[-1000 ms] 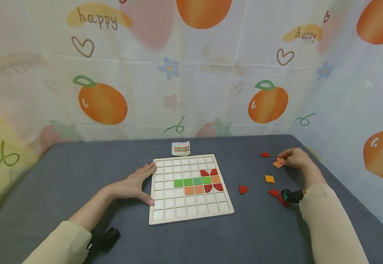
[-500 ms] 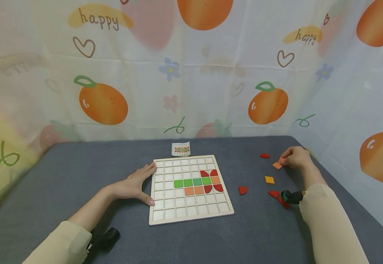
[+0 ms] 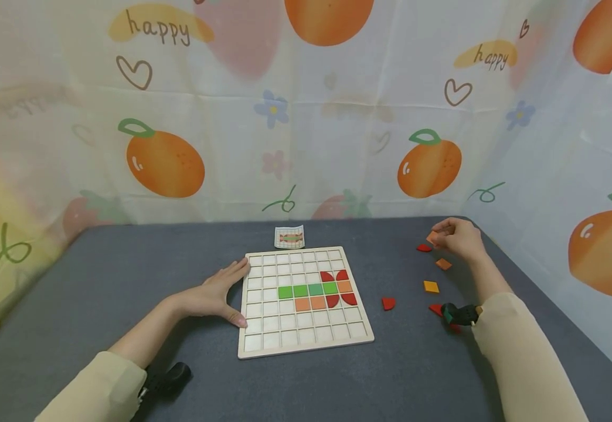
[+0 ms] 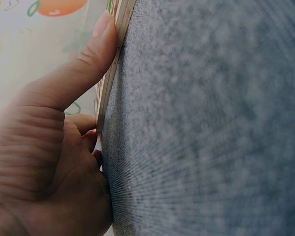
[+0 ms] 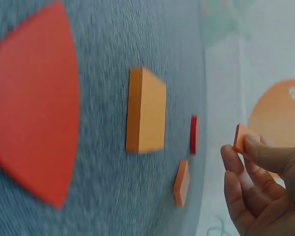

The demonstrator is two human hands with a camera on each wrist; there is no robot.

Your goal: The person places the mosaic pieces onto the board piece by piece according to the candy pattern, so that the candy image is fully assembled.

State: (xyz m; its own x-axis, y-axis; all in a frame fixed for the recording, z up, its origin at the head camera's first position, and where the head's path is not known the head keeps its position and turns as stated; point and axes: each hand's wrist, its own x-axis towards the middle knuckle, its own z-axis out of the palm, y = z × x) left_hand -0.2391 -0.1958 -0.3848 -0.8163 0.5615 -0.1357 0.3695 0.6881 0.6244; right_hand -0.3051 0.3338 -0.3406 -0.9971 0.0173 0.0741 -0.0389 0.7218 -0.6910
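My left hand [image 3: 210, 299] rests along the left edge of a wooden grid board [image 3: 279, 341], fingers spread; in the left wrist view the thumb [image 4: 83, 66] lies on the board's edge. Green square tiles [image 3: 300, 291], salmon square tiles [image 3: 318, 302] and red quarter-circle tiles [image 3: 349, 299] sit in its cells. At the far right my right hand [image 3: 461, 237] pinches a salmon square tile [image 5: 241, 138] between thumb and fingers, raised above the table. Below that hand lie another salmon tile [image 3: 444, 264] and a red tile [image 3: 424, 248].
A small printed pattern card [image 3: 289, 238] lies behind the board. Right of the board are a yellow-orange square tile [image 3: 431, 286] and a red quarter-circle tile [image 3: 388, 303]. More red tiles [image 3: 435, 309] are partly hidden by the right wrist camera. A patterned curtain [image 3: 227, 146] stands behind the table.
My right hand has picked the salmon tile off the table beside the other one and carried it up, away and slightly left. The left hand and board stay put.
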